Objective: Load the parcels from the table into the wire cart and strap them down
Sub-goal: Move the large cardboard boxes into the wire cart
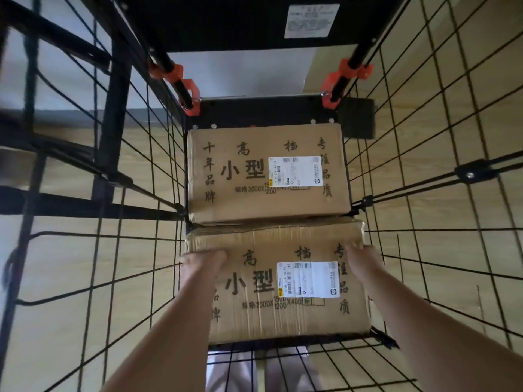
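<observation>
The near box (254, 315) is held in the cart (469, 172).
It is grasped at both sides by left grip (202, 260) and right grip (360, 254), just beside the far box (266, 176).

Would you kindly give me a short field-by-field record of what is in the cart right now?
cart: wire cart, seen from above
far box: cardboard, far end of cart, white label up
near box: cardboard, beside the far box, nearer side
left hand: holds near box's left edge
right hand: holds its right edge
straps: none seen over the boxes
</observation>
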`<action>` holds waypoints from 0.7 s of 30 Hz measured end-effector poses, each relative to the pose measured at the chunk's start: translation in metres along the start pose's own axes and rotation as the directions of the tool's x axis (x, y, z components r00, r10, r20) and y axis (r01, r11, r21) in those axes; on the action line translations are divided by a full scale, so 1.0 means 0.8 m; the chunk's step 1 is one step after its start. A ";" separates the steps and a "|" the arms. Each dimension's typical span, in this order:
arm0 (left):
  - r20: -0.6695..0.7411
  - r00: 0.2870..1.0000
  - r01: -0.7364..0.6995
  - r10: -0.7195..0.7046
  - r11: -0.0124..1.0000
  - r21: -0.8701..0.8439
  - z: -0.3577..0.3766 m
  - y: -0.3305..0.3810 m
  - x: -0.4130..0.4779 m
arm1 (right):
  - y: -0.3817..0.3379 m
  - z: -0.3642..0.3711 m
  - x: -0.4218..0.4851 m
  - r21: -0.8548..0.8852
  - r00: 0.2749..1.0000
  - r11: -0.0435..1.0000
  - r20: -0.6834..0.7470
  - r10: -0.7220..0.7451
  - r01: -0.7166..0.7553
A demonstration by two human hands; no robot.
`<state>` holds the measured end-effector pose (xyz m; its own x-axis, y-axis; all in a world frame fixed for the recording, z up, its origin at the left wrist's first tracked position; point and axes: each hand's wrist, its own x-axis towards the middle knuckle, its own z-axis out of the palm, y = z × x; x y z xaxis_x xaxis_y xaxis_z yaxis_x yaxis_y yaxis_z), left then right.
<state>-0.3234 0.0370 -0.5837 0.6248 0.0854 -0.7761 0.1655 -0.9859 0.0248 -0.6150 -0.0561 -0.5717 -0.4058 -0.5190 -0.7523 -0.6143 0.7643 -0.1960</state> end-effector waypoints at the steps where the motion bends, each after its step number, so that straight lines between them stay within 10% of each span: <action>1: 0.012 1.000 -0.017 0.018 1.000 -0.018 0.003 -0.002 0.005 | 0.000 0.003 0.005 -0.020 1.000 1.000 0.004 0.000 0.001; 21: 0.049 0.985 -0.170 0.166 0.981 0.096 0.011 0.047 0.051 | -0.041 0.021 0.048 -0.048 0.999 0.999 -0.047 -0.008 0.006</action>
<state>-0.2988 0.0017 -0.6198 0.6054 -0.0870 -0.7911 -0.0173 -0.9952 0.0962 -0.5994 -0.0946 -0.6049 -0.4324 -0.5428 -0.7200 -0.6482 0.7422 -0.1703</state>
